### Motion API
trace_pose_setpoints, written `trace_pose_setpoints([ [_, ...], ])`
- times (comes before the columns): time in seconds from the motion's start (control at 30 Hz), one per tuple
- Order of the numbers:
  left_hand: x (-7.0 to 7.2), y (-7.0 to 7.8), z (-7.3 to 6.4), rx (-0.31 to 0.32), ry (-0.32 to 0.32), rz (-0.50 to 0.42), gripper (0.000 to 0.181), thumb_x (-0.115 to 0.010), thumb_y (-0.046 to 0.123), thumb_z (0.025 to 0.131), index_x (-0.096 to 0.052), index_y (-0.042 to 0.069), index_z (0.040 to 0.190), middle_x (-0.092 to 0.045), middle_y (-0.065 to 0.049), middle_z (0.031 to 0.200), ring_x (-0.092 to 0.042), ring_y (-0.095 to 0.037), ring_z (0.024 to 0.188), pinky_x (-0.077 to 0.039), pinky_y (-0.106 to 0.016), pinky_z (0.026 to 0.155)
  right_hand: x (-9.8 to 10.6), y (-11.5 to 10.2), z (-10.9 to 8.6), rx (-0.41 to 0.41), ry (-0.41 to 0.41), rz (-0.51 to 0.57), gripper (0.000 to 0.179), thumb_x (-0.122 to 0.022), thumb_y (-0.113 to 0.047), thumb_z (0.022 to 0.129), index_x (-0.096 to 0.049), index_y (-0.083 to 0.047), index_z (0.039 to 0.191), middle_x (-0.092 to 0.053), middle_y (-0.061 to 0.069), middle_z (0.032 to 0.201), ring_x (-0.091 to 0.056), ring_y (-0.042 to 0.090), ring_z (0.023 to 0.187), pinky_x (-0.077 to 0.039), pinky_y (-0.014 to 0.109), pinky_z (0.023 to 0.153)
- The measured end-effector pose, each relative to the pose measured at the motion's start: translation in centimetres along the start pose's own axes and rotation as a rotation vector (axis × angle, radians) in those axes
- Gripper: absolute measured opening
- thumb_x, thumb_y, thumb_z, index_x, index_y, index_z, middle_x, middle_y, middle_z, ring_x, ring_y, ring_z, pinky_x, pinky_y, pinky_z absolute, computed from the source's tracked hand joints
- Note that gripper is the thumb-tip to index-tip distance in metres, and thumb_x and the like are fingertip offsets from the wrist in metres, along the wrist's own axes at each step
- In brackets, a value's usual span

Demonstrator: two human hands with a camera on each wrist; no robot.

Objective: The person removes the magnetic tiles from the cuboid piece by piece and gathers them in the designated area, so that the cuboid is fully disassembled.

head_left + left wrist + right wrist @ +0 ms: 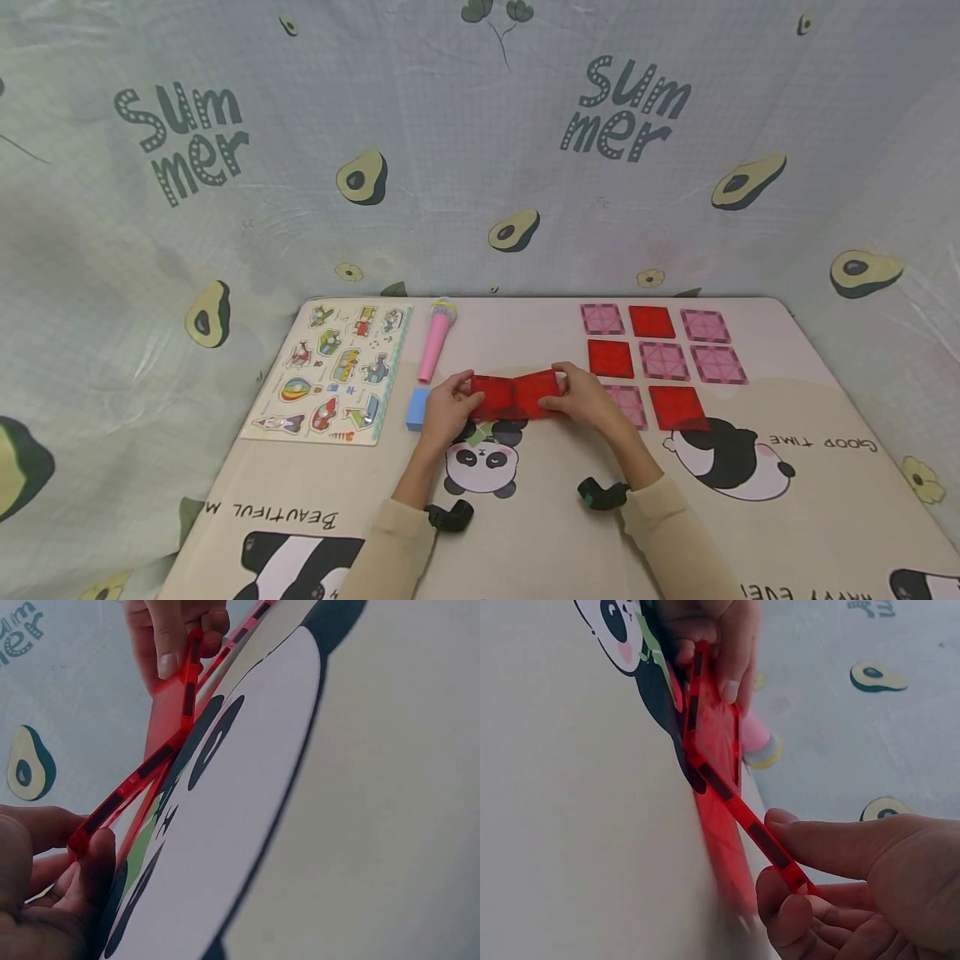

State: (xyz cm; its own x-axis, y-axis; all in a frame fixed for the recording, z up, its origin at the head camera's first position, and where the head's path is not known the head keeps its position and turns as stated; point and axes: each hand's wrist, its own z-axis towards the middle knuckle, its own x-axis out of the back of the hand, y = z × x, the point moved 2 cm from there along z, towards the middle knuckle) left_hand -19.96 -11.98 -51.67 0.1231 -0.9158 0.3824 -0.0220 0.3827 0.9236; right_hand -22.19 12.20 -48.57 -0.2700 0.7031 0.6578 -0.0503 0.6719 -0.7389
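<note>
Two translucent red magnetic tiles meet along one edge at the centre of the table, forming a shallow angle. My left hand (452, 407) pinches the outer edge of the left red tile (491, 395) between thumb and fingers. At the other end, my right hand (581, 398) pinches the right red tile (536, 395) the same way. Both wrist views show the joined edge dipping lowest, close to the table, with the outer edges held higher. Whether the joint touches the tabletop, I cannot tell.
Several pink tiles (663, 362) and red tiles (652, 322) lie in rows at the right. A blue block (417, 409) sits beside my left hand, with a pink toy microphone (435, 342) behind it. Further left lies a picture puzzle board (326, 371). A patterned curtain (450, 108) hangs behind the table.
</note>
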Motion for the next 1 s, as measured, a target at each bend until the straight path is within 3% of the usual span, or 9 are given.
trace_pose_setpoints([
  [0.47, -0.1, 0.2, 0.0, 0.014, -0.009, 0.010, 0.046, -0.071, 0.012, 0.088, -0.063, 0.000, 0.132, -0.071, -0.018, 0.097, -0.060, -0.014, 0.074, -0.051, -0.020, 0.066, 1.1, -0.3, -1.1, 0.036, 0.024, 0.077, 0.064, -0.075, -0.014, 0.089, -0.044, -0.006, 0.144, -0.062, 0.012, 0.097, -0.057, 0.019, 0.074, -0.056, 0.026, 0.064],
  [0.77, -0.1, 0.1, 0.0, 0.019, -0.013, 0.018, 0.045, -0.072, 0.012, 0.088, -0.064, 0.001, 0.131, -0.070, -0.017, 0.096, -0.060, -0.015, 0.074, -0.050, -0.021, 0.065, 2.6, -0.1, -2.2, 0.028, 0.079, 0.032, 0.063, -0.073, -0.016, 0.091, -0.044, 0.000, 0.145, -0.062, 0.015, 0.103, -0.059, 0.021, 0.083, -0.058, 0.025, 0.067],
  [1.0, -0.1, 0.0, -0.1, 0.013, -0.007, 0.028, 0.045, -0.072, 0.012, 0.088, -0.064, 0.001, 0.131, -0.071, -0.017, 0.096, -0.061, -0.016, 0.075, -0.050, -0.022, 0.066, 4.6, 0.5, -3.7, 0.015, 0.144, 0.012, 0.056, -0.070, -0.018, 0.094, -0.047, 0.001, 0.142, -0.059, 0.014, 0.102, -0.056, 0.022, 0.085, -0.052, 0.023, 0.064],
])
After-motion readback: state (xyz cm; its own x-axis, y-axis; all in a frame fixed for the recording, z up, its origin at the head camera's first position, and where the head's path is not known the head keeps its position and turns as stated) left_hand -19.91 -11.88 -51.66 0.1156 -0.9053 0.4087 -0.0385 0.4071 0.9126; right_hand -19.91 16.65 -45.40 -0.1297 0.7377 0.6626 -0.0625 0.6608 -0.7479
